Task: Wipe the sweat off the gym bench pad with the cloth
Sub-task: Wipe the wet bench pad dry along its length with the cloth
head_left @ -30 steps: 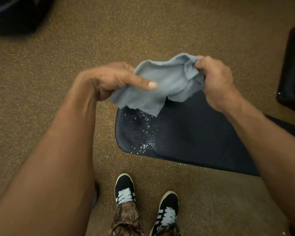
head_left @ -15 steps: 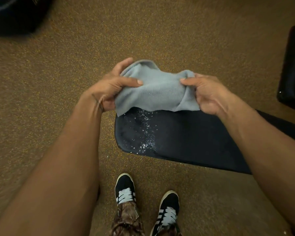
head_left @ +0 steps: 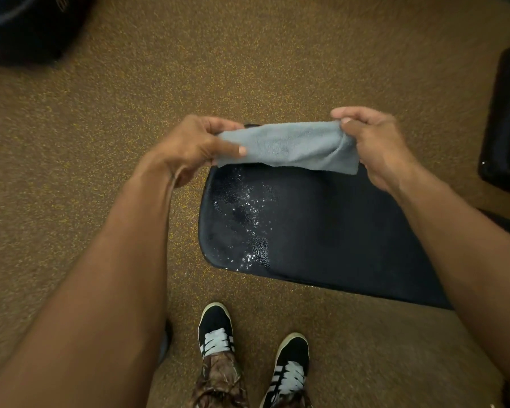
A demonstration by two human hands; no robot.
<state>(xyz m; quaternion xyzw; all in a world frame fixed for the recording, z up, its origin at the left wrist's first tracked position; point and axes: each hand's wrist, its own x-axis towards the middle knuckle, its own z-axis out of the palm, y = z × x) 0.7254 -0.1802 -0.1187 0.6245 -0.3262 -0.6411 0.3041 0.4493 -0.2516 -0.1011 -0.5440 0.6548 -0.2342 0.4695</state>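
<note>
One wide-angle camera, worn on the head, faces almost straight down: the bench pad point(head_left: 336, 231) lies close beneath, shoes point(head_left: 217, 328) at the lower edge, floor point(head_left: 248, 69) all round.

Between the fingers of the left hand point(head_left: 189, 148) and the right hand point(head_left: 377, 142), the cloth point(head_left: 289, 147) is plain pale grey-blue. Below them the bench pad point(head_left: 351, 231) is black, speckled with glinting white droplets point(head_left: 248, 207) nearer the left fingers. The floor point(head_left: 248, 69) around is brown with yellow flecks. The 2 shoes point(head_left: 215, 325) are black, laces and stripes white; the trousers point(head_left: 218, 378) are brown camouflage.
</note>
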